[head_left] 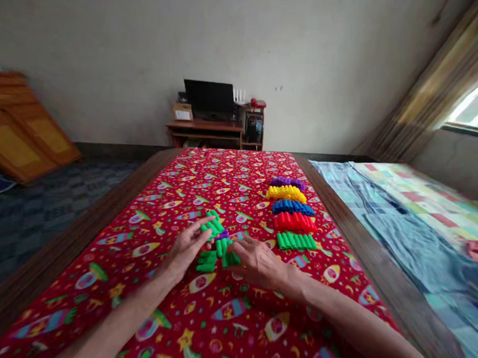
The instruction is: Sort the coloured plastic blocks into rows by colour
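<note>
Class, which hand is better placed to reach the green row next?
Probably the right hand: it is nearer the green row, with only cloth between. The left hand is farther off, at other green pieces.

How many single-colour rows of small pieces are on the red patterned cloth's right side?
5. From far to near: a purple ridged row, a yellow ridged row, a blue ridged row, a red ridged row and a green ridged row. No other seems hidden.

A black monitor (209,98) stands on a desk (209,125) — cabinet (17,130) left, curtain (432,87) right.
</note>
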Demonstrator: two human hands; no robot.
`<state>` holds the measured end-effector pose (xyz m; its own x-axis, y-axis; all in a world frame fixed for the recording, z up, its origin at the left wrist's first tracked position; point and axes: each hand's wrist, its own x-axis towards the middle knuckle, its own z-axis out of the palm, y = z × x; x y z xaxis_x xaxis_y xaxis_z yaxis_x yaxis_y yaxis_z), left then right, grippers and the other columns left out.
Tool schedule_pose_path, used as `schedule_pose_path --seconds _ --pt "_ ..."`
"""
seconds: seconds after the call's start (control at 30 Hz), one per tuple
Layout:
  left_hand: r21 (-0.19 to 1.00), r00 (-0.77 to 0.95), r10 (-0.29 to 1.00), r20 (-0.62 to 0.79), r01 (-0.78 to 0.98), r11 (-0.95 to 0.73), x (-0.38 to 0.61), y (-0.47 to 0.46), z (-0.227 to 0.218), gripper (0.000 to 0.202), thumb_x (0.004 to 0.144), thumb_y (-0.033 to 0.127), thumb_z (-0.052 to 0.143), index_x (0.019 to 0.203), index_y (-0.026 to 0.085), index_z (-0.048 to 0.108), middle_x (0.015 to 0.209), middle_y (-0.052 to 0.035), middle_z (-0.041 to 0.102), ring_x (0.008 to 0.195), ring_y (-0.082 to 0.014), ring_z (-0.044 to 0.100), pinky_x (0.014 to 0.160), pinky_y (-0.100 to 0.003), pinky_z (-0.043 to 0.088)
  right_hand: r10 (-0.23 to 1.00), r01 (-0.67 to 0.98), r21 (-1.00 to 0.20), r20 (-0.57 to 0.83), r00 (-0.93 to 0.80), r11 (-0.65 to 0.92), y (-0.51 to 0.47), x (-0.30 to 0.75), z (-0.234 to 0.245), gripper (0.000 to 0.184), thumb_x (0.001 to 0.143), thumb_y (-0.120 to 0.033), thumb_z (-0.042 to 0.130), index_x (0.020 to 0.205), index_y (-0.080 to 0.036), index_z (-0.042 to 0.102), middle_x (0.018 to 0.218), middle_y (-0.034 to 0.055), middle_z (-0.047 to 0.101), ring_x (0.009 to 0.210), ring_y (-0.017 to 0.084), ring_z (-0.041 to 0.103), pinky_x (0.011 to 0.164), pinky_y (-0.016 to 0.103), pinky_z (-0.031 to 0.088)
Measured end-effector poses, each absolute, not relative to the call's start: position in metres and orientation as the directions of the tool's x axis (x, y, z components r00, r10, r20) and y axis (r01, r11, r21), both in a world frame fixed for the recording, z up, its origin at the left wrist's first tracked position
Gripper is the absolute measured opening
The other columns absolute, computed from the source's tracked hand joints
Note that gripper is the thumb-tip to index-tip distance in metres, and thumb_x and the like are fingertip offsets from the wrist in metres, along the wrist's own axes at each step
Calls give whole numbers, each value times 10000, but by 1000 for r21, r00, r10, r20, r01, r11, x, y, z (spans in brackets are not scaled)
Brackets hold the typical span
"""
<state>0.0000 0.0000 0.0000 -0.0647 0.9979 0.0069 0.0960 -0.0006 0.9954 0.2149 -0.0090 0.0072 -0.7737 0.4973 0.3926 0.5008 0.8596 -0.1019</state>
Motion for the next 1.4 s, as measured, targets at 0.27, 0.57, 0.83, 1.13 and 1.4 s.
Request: schedule_pose_path --seconds 0.27,0.57,0.83,1.13,1.4 --pt "962 -56 994 95 263 -77 -14 14 -2 689 683 553 687 1206 123 558 713 -5 670 607 -167 628 565 -258 504 524 495 -218 554 -646 841 -18 289 15 368 950 -338 541 1257 -139 502 1112 165 663 1001 252 632 807 378 548" --pt "960 80 996 31 276 -52 -5 11 -7 675 665 565 699 1166 128 586 787 -30 692 608 -164 617 550 -260 491 635 657 -211 575 -516 724 -6 383 -1 330 933 -283 559 1240 -167 594 1073 155 703 971 254 678 793 396 585" --pt "969 185 982 -36 248 -11 7 1 -3 597 680 505 705 1131 126 605 740 -6 662 523 -108 525 495 -221 433 628 657 -182 554 -546 731 -4 383 -10 339 943 -294 543 1250 -158 595 1147 166 688 1040 268 668 830 431 588" --pt "986 382 918 -102 163 42 42 -35 -2 619 745 483 707 1249 171 530 902 -48 699 771 -185 652 688 -270 508 568 554 -213 548 -614 805 -52 317 28 388 950 -282 539 1315 -151 523 1219 172 649 1144 240 615 893 385 555" --pt "990 477 877 -60 144 -11 62 -60 -11 715 805 504 665 1380 160 416 878 -49 709 711 -180 649 635 -265 511 522 463 -242 425 -740 853 -64 275 17 314 956 -231 514 1251 -125 517 1035 147 680 907 205 663 784 332 558"
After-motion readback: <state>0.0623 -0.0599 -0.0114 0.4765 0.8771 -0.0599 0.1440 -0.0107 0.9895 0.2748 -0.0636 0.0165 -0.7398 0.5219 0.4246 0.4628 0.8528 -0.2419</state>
